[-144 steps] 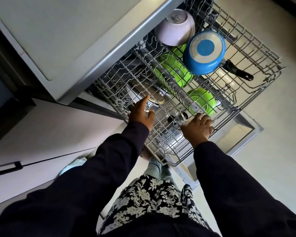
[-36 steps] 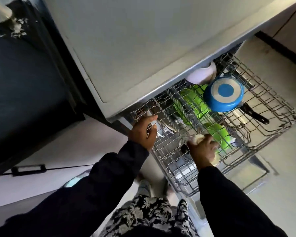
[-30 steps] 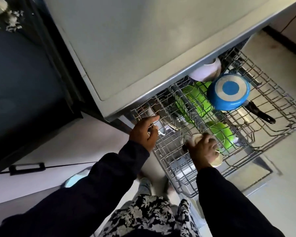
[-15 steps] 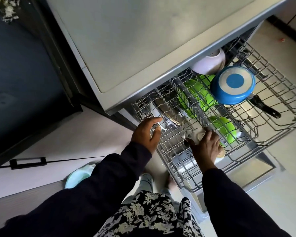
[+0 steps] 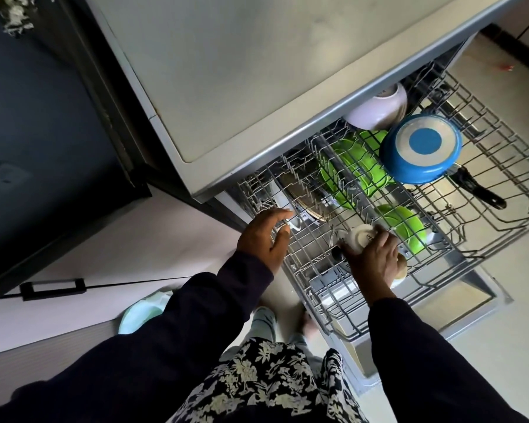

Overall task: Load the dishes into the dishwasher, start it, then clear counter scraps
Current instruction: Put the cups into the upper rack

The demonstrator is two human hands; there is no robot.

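Wire rack (image 5: pixel 486 190) over pale floor (image 5: pixel 486 346); right hand (image 5: pixel 374 257) grip clasps cream cup (image 5: pixel 361 238); left hand (image 5: pixel 264 236) loose.

Black drawer handle (image 5: pixel 53 289); pale green bin (image 5: pixel 141 312) below.

Right hand (image 5: pixel 374 257) grips cream cup (image 5: pixel 361 238) over rack (image 5: pixel 486 227) — left hand (image 5: pixel 264 236) at rack edge.

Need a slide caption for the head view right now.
Right hand sets a white cup in the dishwasher rack; left hand steadies its edge.
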